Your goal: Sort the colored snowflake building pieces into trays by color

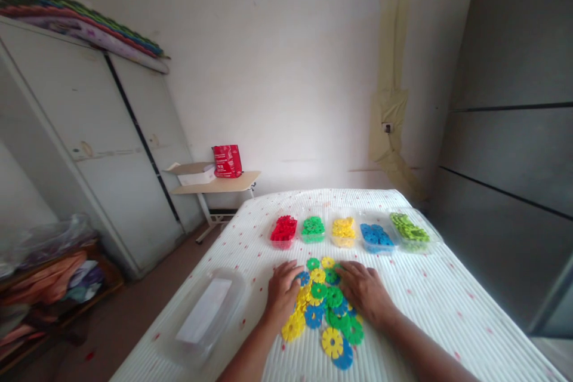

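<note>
Flat, notched plastic discs lie in a loose, overlapping heap on the table in front of me. Among them are a yellow disc [332, 342], a blue disc [314, 316] and a green disc [333, 296]. My left hand [283, 289] rests at the heap's left edge, its fingers reaching toward a small blue disc [304, 278]. On the opposite side, my right hand [363, 291] lies palm down with fingers stretched over the green and blue discs. Neither hand visibly grips a disc; the fingertips are partly hidden.
Behind the heap stand clear tubs of red pieces [283, 229], green pieces [313, 226], yellow pieces [343, 228], blue pieces [376, 235] and light green pieces [409, 227]. A transparent lid [233, 304] with white paper lies left. A side table [242, 181] holds a red bag [227, 161].
</note>
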Demonstrator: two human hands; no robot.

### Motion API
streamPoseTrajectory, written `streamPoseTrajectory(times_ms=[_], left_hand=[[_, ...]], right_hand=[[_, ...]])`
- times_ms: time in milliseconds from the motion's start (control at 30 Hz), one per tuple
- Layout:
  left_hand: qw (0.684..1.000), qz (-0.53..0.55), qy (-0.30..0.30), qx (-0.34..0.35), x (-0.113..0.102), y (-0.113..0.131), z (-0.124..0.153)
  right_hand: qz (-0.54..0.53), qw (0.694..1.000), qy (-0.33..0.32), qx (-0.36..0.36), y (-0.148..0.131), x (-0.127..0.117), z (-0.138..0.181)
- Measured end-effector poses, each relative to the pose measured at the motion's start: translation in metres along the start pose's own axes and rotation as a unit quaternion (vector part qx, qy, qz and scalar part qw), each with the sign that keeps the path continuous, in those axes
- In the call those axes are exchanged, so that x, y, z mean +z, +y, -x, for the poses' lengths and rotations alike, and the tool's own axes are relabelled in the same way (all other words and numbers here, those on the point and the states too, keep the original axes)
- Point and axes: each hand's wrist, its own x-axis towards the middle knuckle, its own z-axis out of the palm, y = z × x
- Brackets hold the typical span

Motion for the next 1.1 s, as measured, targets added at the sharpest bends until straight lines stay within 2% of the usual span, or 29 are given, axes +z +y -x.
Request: streamPoseTrajectory(times_ms=[100, 300, 500, 600, 700, 1100], left_hand=[[1.0, -0.024, -0.01, 0.0, 0.0, 0.004, -0.002], [0.997, 0.061, 0.025, -0.03, -0.004, 0.0, 0.009], [0.988, 0.119, 0.059, -0.075, -0.007, -0.003, 0.011], [0.987, 0.11, 0.073, -0.094, -0.01, -0.004, 0.011], [0.988, 0.085, 0.061, -0.109, -0.012, -0.006, 0.012], [0.991, 0.072, 0.055, -0.102, -0.013, -0.003, 0.014]], right_hand=[[-0.025, 1.0, -0.009, -0.005, 0.001, -0.004, 0.0], [-0.081, 0.996, 0.02, -0.006, 0.008, -0.005, 0.001], [-0.076, 0.996, 0.051, 0.01, 0.018, 0.006, 0.003], [-0.064, 0.997, 0.038, 0.003, 0.021, 0.01, 0.001], [-0.058, 0.998, 0.026, 0.002, 0.022, 0.012, 0.0], [-0.01, 1.0, 0.019, 0.005, 0.021, 0.01, -0.004]])
